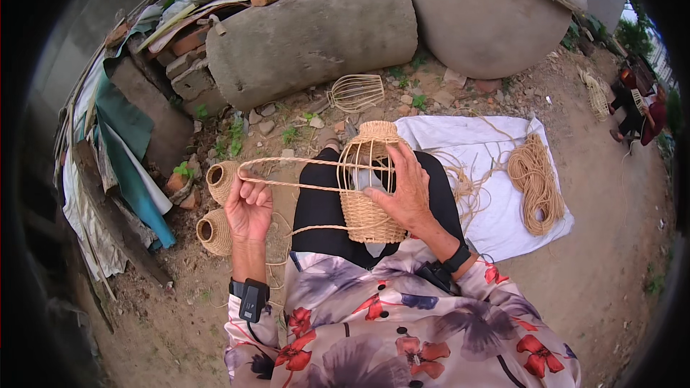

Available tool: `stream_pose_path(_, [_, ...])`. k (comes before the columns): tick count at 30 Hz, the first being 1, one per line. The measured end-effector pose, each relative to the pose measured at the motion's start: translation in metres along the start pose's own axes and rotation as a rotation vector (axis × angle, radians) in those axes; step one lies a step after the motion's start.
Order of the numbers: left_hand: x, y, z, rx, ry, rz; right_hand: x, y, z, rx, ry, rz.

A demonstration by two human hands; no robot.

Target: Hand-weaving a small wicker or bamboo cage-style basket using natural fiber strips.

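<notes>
A half-woven basket (372, 217) lies across my lap, its lower part closely woven and its middle still bare ribs below a woven neck. My right hand (404, 190) grips its right side, thumb on the woven edge and fingers over the ribs. Out to the left, my left hand (249, 205) is closed around a looped cord (287, 161). Two strands of that cord run taut from the fingers to the basket. Another strand trails left from the basket's lower part.
Two finished-looking woven baskets (214, 232) lie left of my knee. A bare frame (356, 93) rests ahead. On a white sheet (496, 237) at right sits a coiled cord bundle (535, 179). Concrete slabs (316, 36) and rubble line the back; another person (636, 111) sits far right.
</notes>
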State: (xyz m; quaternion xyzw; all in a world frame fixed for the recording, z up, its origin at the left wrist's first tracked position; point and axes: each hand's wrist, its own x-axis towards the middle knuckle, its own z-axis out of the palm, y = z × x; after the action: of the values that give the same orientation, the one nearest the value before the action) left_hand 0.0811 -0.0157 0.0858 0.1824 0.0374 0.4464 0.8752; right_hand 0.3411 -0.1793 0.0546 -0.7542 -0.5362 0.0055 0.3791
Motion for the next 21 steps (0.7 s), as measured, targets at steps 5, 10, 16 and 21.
stream_pose_path(5, [-0.007,0.030,0.018,0.003,0.072,0.254,0.001,0.004,0.001,0.015,0.024,-0.014])
stream_pose_path(10, [-0.049,-0.017,0.024,0.445,-0.204,-0.260,0.000,0.003,0.001,-0.001,0.005,-0.017])
stream_pose_path(16, [-0.005,-0.082,0.064,1.968,-0.088,0.385,-0.001,-0.002,-0.005,0.006,-0.010,-0.007])
stream_pose_path(21, [0.039,-0.095,0.024,2.113,-0.273,0.486,0.000,-0.004,-0.002,0.014,0.001,-0.034])
